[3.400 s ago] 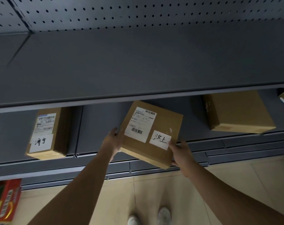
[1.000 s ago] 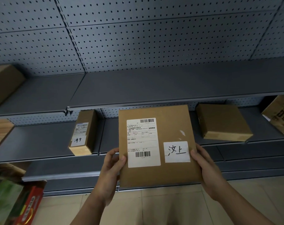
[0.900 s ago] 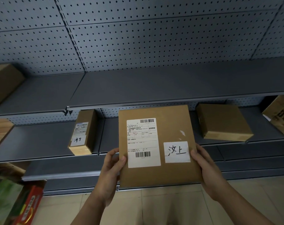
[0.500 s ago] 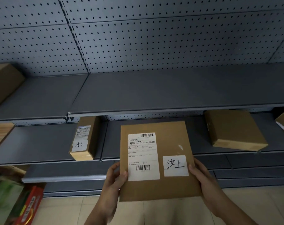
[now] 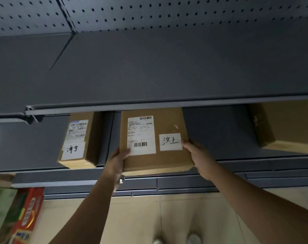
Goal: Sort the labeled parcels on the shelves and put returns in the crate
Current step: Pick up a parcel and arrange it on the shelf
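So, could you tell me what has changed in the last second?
The flat brown cardboard parcel with the handwritten label went forward into the grey metal middle shelf. The left hand and right hand still grip its near corners. The narrow labelled cardboard box to its left and the plain cardboard box to its right stayed put.

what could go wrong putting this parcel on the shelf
1. The parcel seems to have its near edge at or past the front edge of the middle shelf. If the left hand and right hand, both gripping its near corners, let go now, it might tip off.
2. Its far edge is just under the lip of the upper shelf and could catch there if raised.
3. The narrow parcel stands close on the left; a sideways slide might knock it.
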